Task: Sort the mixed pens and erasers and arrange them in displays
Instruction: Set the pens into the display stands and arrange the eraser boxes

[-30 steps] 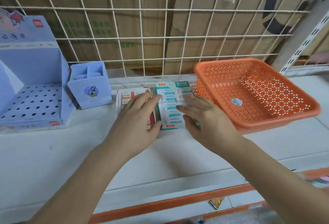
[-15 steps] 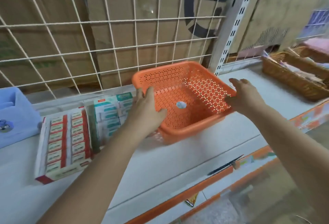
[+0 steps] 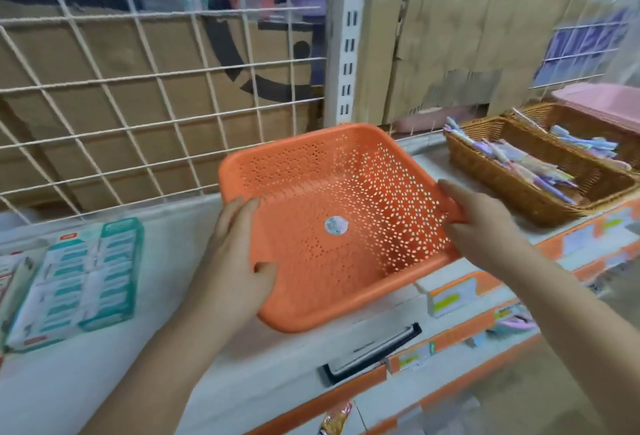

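Observation:
An empty orange perforated basket (image 3: 311, 144) is tilted toward me above the white shelf. My left hand (image 3: 235, 261) grips its left rim, thumb inside the basket. My right hand (image 3: 485, 223) grips its right rim. A teal-and-white box of erasers (image 3: 86, 279) lies flat on the shelf to the left, and the edge of a red-and-white eraser box (image 3: 7, 272) shows at the far left. A wicker basket (image 3: 502, 178) holding several pastel pens (image 3: 519, 161) stands on the shelf to the right.
A white wire grid (image 3: 156, 105) with cardboard behind it backs the shelf. A slotted white upright (image 3: 348, 47) divides the shelf bays. A second wicker basket (image 3: 581, 123) and a pink bin (image 3: 602, 99) stand at the far right. Price tag holders (image 3: 374, 355) line the shelf's orange front edge.
Both hands left the eraser boxes, took the orange basket by its rims and lifted it toward me. My view has swung right, and the pen baskets have come into sight.

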